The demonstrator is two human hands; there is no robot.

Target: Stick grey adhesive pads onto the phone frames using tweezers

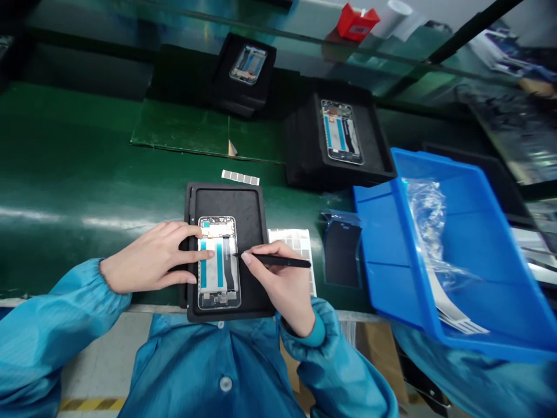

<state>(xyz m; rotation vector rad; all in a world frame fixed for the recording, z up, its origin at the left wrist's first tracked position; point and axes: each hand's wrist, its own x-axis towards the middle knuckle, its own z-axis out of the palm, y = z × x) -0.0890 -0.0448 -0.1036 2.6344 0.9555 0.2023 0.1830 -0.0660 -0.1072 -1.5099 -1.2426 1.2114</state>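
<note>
An opened phone body [220, 264] with two blue strips and a black flex strip lies in a black tray [251, 290] at the table's front edge. My left hand [159, 255] rests on the phone's left side, fingers spread, fingertips on its upper part. In my right hand [278, 273] is a thin black pen-like tool [289, 262], pinched between thumb and fingers. Its tip points left, at the phone's right edge by the black strip; whether it touches is too small to tell.
Behind stand black tray stacks holding phone bodies [342, 132] [249, 64]. A blue bin [387, 255] with plastic film is at the right, beside dark sheets [342, 252]. Sticker sheets [240, 177] [304, 241] lie near the tray. Another blue sleeve [474, 377] shows lower right.
</note>
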